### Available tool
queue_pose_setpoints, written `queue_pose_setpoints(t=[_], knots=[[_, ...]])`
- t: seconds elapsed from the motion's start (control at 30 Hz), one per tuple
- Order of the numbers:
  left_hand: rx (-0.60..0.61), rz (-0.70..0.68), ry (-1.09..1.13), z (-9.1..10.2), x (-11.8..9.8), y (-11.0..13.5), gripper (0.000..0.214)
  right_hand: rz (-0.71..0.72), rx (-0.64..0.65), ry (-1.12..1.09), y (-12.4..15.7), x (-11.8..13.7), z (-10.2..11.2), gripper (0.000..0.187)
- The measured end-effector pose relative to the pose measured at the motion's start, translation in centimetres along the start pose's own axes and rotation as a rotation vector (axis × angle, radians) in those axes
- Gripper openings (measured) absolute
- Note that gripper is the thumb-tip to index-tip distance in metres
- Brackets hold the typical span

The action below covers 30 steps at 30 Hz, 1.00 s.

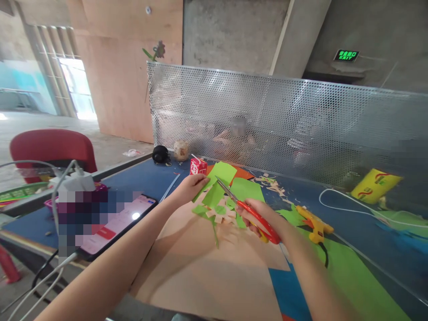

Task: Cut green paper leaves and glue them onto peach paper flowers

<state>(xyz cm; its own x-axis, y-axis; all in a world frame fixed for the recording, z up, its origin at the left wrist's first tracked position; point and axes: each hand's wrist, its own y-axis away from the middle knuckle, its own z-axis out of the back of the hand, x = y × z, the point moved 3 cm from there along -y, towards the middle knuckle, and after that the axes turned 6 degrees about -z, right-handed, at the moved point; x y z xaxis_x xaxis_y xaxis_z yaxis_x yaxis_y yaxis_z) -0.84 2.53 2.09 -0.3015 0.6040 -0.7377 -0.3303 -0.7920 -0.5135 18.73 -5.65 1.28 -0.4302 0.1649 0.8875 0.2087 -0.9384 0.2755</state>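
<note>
My left hand (192, 186) pinches a piece of green paper (219, 176) and holds it up above the table. My right hand (259, 218) grips red-handled scissors (249, 211), whose blades point up and left and meet the paper's edge. Beneath both hands a heap of green and tan paper scraps (219, 216) lies on a large tan sheet (207, 267).
A yellow glue gun (316, 223) with a white cable lies to the right on green paper. A phone (113, 225) charges at the left. A red carton (198, 166), a black object and a round shell stand by the perforated metal screen (284, 125). A red chair (50, 149) is at left.
</note>
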Motion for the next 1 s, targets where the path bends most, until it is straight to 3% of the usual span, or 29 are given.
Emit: queue_pose_setpoints(t=[0.27,0.57,1.0], knots=[[0.089,-0.017,-0.095,0.1,0.5,0.0,0.026,0.036,-0.053,0.095,0.0,-0.1,0.8,0.028],[0.121,-0.101,-0.177,0.0,-1.0,0.3,0.023,0.102,-0.157,0.283,-0.2,0.1,1.2,0.029],[0.245,-0.054,-0.248,-0.5,-1.6,0.5,0.026,0.169,-0.183,0.318,-0.7,0.0,1.3,0.027]])
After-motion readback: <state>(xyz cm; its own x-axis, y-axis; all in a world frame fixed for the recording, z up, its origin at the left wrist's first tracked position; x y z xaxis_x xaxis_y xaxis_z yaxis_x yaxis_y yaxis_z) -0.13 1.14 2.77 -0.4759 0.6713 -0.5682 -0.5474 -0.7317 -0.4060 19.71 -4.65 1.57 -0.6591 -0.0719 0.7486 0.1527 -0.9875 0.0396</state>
